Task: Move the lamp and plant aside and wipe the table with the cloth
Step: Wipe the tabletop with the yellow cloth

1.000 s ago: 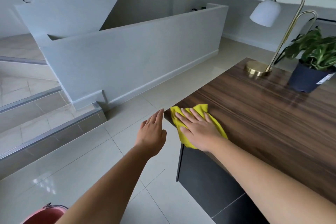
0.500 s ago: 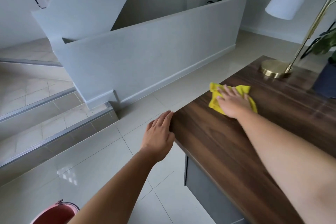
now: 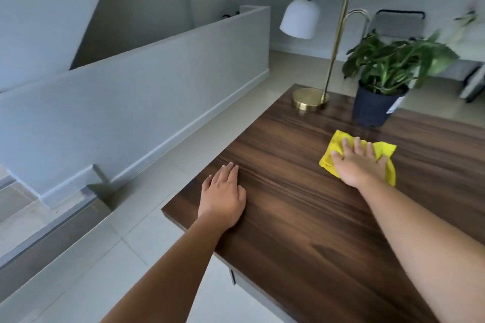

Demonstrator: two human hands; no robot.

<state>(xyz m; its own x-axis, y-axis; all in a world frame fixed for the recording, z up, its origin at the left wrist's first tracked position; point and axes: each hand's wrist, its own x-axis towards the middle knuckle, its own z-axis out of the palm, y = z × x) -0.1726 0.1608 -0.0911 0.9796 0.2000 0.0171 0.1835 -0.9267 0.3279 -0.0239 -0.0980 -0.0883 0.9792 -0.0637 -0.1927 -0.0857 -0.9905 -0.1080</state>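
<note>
Right hand (image 3: 360, 164) pressed flat with fingers spread on the yellow cloth (image 3: 383, 151), bare tabletop (image 3: 301, 217) seen all around it, left hand (image 3: 223, 196) laid flat and empty near the left edge, plant (image 3: 378, 102) just beyond the cloth, white label on its pot unreadable, lamp (image 3: 311, 98) stood at the far left corner.

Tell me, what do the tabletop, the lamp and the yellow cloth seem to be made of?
Tabletop: dark wood or wood-look laminate, streaky grain, slight sheen; which one, I cannot tell.
Lamp: brass-coloured metal by its shiny base and stem; matte white shade, perhaps glass or plastic.
Yellow cloth: soft fabric, likely microfibre, crumpled under the right hand.
</note>
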